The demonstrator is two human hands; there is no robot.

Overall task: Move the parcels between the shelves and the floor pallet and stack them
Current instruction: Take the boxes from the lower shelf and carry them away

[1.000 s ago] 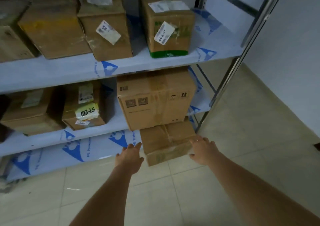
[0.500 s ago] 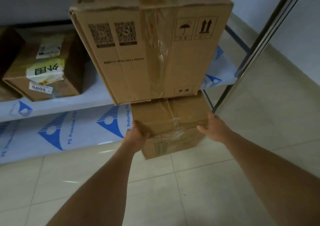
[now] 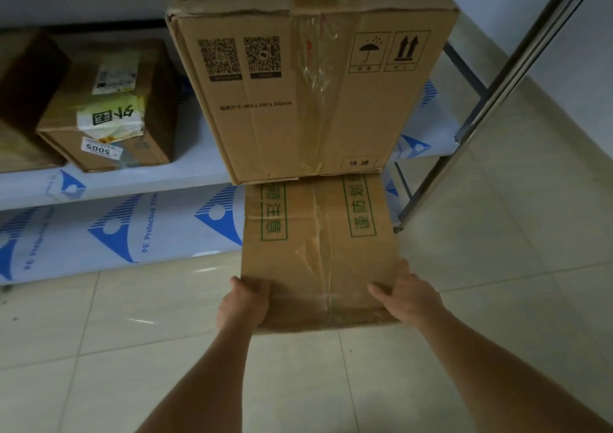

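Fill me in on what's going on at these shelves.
A person grips a small cardboard box at its near corners, left hand on one, right hand on the other. It sticks out from the bottom shelf over the tiled floor. A bigger box with QR codes sits on the shelf above.

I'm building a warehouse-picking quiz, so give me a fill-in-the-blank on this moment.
1. Both hands grip the ____ of the two stacked boxes.
2. The big box above it shows two QR codes, an umbrella symbol and two ____ pointing up.
3. The lettering on the held box is ____.

Missing words: lower; arrows; green
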